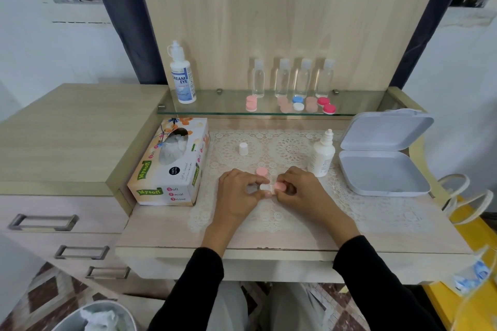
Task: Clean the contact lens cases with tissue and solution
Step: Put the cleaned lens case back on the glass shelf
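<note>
From my station I see the 2 hands working just to the right of the tissue box (172,169), low over the lace mat (295,148). The left hand (240,192) has its fingers curled and pinches the white end of the contact lens case (265,187). The right hand (300,189), fingers also curled, pinches the pink cap (280,186) on the other end of this case. I cannot tell whether this cap is being turned on or off. Another cap, the loose pink cap (261,171), lies on the mat a little behind the hands, so I judge that 1 side of the case is already open.

I see 3 risks from here.

Risk 1: the solution bottle (321,156) stands uncapped, well to the right of the tissue box and just beside the right hand. If the right wrist swings outward, it may knock the bottle over, and the solution will run into the lace. The white bottle cap (243,148) stands apart, right of the box and behind the hands.

Risk 2: the pinched cap is small and round. If it slips, it may roll off the front edge of the table.

Risk 3: if there is liquid in the open side, a tilt of the case will spill it. I see no tissue in either hand, so nothing is ready to catch a spill.
</note>
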Tool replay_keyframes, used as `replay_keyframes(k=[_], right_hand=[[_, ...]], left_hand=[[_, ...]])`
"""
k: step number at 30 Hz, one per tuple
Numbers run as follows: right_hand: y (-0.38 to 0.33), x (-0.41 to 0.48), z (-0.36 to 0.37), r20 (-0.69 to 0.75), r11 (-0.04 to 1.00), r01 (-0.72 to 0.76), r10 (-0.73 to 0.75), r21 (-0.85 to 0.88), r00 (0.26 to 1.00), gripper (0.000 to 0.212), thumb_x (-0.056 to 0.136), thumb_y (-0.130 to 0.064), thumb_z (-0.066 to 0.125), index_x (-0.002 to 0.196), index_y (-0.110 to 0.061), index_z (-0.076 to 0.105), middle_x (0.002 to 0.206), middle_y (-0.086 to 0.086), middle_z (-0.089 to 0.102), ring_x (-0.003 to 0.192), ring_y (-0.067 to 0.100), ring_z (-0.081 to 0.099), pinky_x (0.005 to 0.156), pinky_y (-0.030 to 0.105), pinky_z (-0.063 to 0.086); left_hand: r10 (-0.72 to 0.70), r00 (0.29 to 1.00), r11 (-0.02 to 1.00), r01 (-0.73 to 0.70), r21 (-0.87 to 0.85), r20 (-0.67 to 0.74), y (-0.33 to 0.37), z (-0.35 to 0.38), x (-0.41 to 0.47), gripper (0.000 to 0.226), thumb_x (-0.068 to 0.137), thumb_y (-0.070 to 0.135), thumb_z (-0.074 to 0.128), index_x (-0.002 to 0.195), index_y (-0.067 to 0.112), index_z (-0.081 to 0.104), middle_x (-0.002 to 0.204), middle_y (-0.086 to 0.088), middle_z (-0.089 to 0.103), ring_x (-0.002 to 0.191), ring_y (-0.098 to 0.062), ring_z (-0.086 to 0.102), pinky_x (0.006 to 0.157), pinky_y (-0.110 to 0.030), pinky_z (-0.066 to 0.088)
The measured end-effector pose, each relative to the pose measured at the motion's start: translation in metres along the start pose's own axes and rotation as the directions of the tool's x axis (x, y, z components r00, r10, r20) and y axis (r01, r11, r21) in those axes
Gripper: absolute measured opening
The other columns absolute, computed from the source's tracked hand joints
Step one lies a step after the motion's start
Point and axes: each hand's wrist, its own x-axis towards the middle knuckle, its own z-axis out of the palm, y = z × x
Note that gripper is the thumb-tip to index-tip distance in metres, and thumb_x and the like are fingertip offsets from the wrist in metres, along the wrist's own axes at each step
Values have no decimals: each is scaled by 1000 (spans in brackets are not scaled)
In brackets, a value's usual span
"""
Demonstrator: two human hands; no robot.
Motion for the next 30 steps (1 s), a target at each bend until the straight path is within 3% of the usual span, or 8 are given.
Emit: replay_keyframes(k=[2, 6, 9, 12, 19, 22, 27, 30], right_hand=[[-1, -1, 0, 18, 999, 23, -23, 25, 1000, 3, 75, -8, 65, 74, -11, 66, 75, -7, 51, 61, 5, 44, 57, 13, 32], [-1, -4, -3, 80, 994, 28, -37, 106, 996, 26, 74, -5, 61, 97, -10, 72, 88, 1, 59, 69, 2, 50, 60, 11, 36], [0, -7, -5, 44, 983, -2, -7, 184, 999, 39, 74, -14, 66, 112, -13, 68, 92, -2, 59, 76, 3, 52, 67, 10, 39], [1, -7, -2, -34, 969, -40, 49, 244, 998, 40, 73, -10, 79, 111, -16, 67, 91, -2, 58, 75, 9, 51, 67, 12, 41], [0, -13, 3, -68, 948, -48, 72, 315, 995, 44, 76, 2, 69, 116, -16, 64, 96, -5, 66, 77, 4, 53, 69, 10, 39], [1, -13, 3, -84, 961, -37, 62, 275, 995, 48, 76, -7, 74, 122, -19, 62, 107, -8, 64, 84, 4, 52, 71, 9, 38], [1, -12, 3, -123, 966, -70, 104, 249, 987, 41, 76, -14, 77, 115, -20, 64, 92, -7, 61, 80, 8, 51, 70, 14, 42], [-1, -13, 4, -97, 963, -45, 74, 266, 993, 43, 81, -12, 70, 122, -22, 61, 98, -9, 65, 85, 10, 53, 74, 20, 45]], left_hand=[[4, 1000, 1000, -4, 4, 3, -1, 0, 0, 30, 63, 36, 84, 90, 29, 76, 83, 11, 72, 85, -10, 55, 91, -37, 41], [3, 1000, 1000, -2, -7, 12, -1, 0, 0, 30, 62, 35, 84, 90, 29, 76, 83, 11, 72, 84, -10, 55, 89, -41, 43], [8, 1000, 1000, -8, -12, 8, -2, 1, 0, 30, 62, 35, 85, 90, 30, 76, 84, 11, 72, 83, -11, 56, 87, -43, 44], [10, 1000, 1000, -9, -10, 6, -2, 1, 0, 29, 62, 34, 85, 90, 30, 76, 85, 12, 72, 83, -10, 55, 87, -43, 44], [12, 1000, 1000, -12, -22, 0, -5, 2, 0, 31, 61, 37, 85, 90, 31, 76, 85, 13, 72, 82, -8, 54, 86, -38, 44], [13, 1000, 1000, -13, -28, 0, -5, 2, 0, 30, 62, 37, 84, 90, 32, 76, 86, 13, 72, 81, -6, 53, 86, -35, 43], [13, 1000, 1000, -13, -19, 5, -4, 1, -1, 30, 63, 38, 84, 91, 32, 75, 88, 14, 72, 83, -5, 53, 88, -33, 41], [13, 1000, 999, -13, -29, 8, -5, 2, 0, 30, 62, 37, 84, 90, 32, 75, 85, 14, 72, 82, -7, 55, 87, -36, 43]])
